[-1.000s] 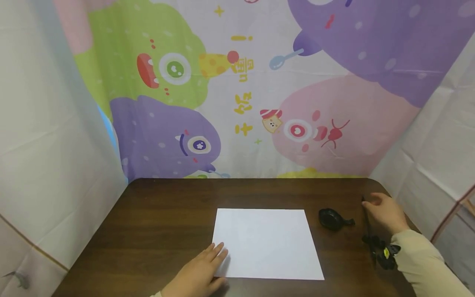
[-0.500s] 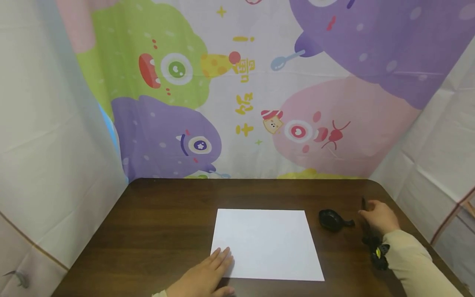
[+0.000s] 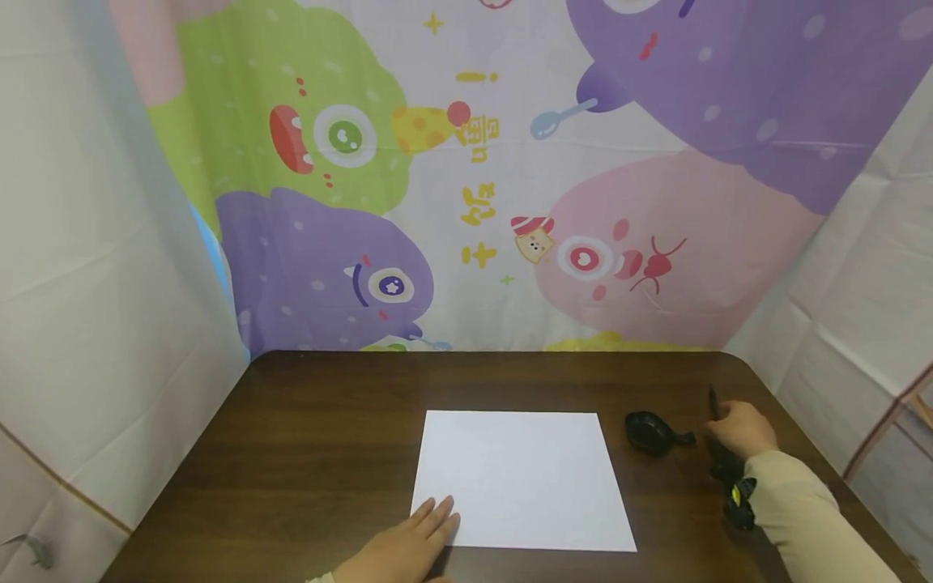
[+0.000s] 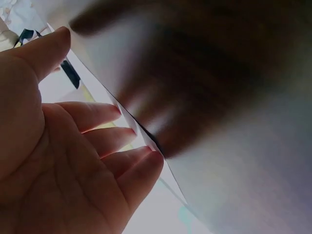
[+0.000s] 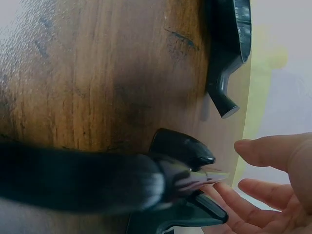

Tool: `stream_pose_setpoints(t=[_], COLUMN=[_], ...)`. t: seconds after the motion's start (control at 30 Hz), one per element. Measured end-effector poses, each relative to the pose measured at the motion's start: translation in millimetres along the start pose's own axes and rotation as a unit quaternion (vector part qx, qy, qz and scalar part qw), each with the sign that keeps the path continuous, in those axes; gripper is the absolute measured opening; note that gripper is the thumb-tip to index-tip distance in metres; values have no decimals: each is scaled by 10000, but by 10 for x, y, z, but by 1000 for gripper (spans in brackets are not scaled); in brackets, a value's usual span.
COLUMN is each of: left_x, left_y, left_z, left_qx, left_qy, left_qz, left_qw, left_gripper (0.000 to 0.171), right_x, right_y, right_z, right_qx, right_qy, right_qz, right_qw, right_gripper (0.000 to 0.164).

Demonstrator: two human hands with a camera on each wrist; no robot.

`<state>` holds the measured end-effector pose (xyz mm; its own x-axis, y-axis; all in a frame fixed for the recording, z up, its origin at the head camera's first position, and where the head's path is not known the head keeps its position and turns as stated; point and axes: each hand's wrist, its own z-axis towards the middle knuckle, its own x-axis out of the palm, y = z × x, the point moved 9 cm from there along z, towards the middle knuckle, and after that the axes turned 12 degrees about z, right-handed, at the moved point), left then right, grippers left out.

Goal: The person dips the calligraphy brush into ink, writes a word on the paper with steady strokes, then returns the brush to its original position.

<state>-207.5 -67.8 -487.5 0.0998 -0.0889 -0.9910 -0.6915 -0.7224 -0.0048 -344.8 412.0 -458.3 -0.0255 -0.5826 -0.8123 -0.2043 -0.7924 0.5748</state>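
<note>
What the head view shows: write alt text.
A person's left hand rests on the lower left corner of a white sheet on a brown table; their right hand is at a slim dark object, right of a black handled dish. Behind hangs a cartoon curtain.

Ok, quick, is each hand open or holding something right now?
Left hand: open, resting on the white paper.
Right hand: can't tell whether it holds the dark stick beside it.

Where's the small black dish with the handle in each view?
Head: the black dish, right of the paper.
Left wrist: can't confirm; the dark shapes at upper left are unclear.
Right wrist: top right, cut by the upper edge, handle pointing down.
Shared landmark: the right hand, in head and right wrist views.
</note>
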Motion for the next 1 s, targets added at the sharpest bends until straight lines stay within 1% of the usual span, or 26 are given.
stream_pose_setpoints(t=[0.17, 0.33, 0.43, 0.57, 0.73, 1.0], left_x=[21, 29, 16, -7, -20, -57], left_y=[-3, -10, -15, -22, -20, -20], left_z=[10, 18, 18, 15, 11, 1], left_qx=[32, -2, -3, 13, -8, 33], left_qy=[63, 141, 105, 52, 65, -50], left_qz=[101, 99, 145, 181, 101, 107], left_qw=[9999, 9999, 9998, 9998, 9999, 9999], left_gripper=[78, 78, 78, 77, 77, 76], right_x=[1, 13, 15, 15, 22, 45], right_y=[-23, -71, -90, -102, -123, -157], right_z=[-5, -11, -14, -11, -3, -9], right_qx=[-2, 132, 196, 194, 261, 387], right_qy=[28, 110, 148, 151, 183, 266], right_qz=[-75, -120, -141, -118, -91, 121], right_qw=[10000, 9998, 9996, 9996, 9994, 9988], right_gripper=[58, 55, 54, 47, 41, 24])
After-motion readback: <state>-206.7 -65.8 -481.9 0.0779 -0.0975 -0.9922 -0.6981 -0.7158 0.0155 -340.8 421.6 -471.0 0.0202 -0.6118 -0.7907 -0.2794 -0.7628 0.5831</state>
